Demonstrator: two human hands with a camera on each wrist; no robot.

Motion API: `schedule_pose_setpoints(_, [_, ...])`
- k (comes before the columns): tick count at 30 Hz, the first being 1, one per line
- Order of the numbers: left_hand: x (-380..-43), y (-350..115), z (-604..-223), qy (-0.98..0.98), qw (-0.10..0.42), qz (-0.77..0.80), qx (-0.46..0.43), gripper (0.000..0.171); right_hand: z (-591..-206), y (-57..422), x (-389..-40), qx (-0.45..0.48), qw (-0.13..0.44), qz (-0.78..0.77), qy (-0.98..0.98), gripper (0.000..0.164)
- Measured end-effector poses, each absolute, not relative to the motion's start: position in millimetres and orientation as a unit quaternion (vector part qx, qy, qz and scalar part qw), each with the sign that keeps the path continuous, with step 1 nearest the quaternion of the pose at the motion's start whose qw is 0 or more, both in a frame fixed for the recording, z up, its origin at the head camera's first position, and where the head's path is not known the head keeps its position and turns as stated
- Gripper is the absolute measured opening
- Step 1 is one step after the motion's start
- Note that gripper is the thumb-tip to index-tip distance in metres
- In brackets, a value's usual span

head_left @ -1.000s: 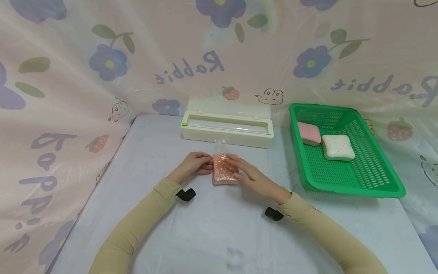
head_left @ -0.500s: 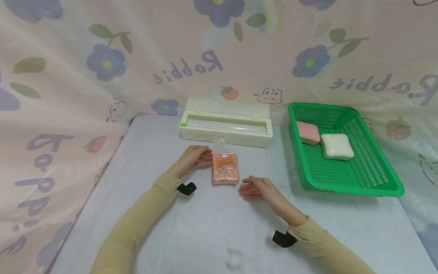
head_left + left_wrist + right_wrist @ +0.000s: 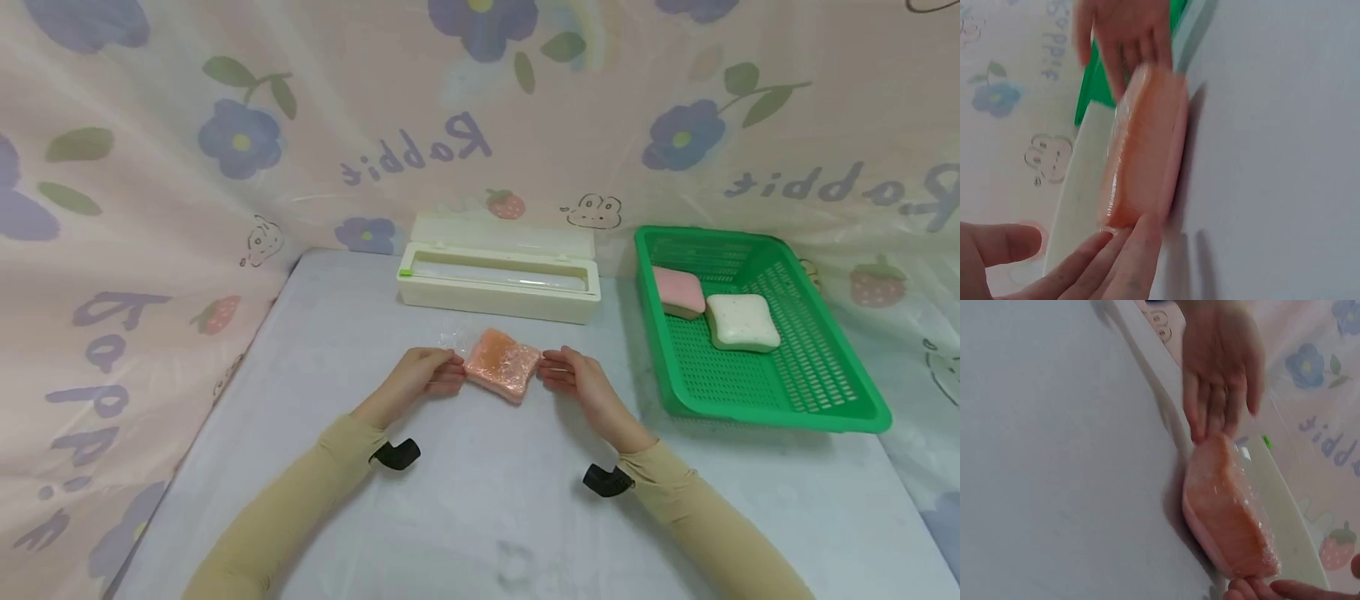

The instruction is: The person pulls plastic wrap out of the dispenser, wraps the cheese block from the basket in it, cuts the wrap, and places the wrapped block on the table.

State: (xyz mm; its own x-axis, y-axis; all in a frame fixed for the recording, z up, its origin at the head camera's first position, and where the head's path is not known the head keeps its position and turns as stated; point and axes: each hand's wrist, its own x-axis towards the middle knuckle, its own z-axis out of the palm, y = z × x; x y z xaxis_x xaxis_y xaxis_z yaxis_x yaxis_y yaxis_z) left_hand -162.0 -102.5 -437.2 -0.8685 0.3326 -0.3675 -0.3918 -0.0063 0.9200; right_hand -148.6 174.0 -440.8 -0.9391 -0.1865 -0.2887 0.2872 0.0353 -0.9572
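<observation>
A peach-orange block shaped like a bread slice (image 3: 501, 367), wrapped in shiny clear film, lies askew on the table. From its upper left corner a loose tail of the film (image 3: 453, 335) sticks out. My left hand (image 3: 414, 380) touches the left corner with nearly straight fingertips, its thumb held apart in the left wrist view. At the opposite corner, the fingertips of my right hand (image 3: 591, 387) meet the block. In the right wrist view the block (image 3: 1225, 512) spans between both hands, with neither wrapped around it.
Behind the block stands a long white cling film box (image 3: 498, 298), lid up, with a film roll (image 3: 495, 273) inside. To the right, a green basket (image 3: 832, 367) holds a pink block (image 3: 678, 290) and a white block (image 3: 742, 322). A patterned curtain (image 3: 375, 83) hangs behind.
The wrapped block has turned counter-clockwise, its film tail swinging from the back to the upper left. My right hand drew away from it, then came back to its right corner.
</observation>
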Motion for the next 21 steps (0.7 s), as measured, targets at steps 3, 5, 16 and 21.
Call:
schedule_pose_setpoints(3, [-146.3, -101.1, -433.3, 0.649, 0.289, 0.704, 0.003, 0.038, -442.1, 177.9, -161.6, 0.022, 0.176, -0.701, 0.691, 0.056])
schedule_pose_setpoints(5, [-140.7, -101.2, -428.0, 0.655, 0.306, 0.691, 0.017, 0.039, -442.8, 180.5, -166.6, 0.008, 0.186, -0.706, 0.684, 0.059])
schedule_pose_setpoints(16, [-207.2, -107.9, -386.3, 0.705, 0.247, 0.659, 0.081, 0.051, -436.5, 197.1, -141.5, -0.005, 0.188, -0.665, 0.723, 0.052])
schedule_pose_setpoints(21, [-236.5, -102.1, -395.6, 0.712, 0.286, 0.632, 0.111, 0.059, -442.5, 197.3, -121.3, -0.028, 0.242, -0.661, 0.709, 0.056])
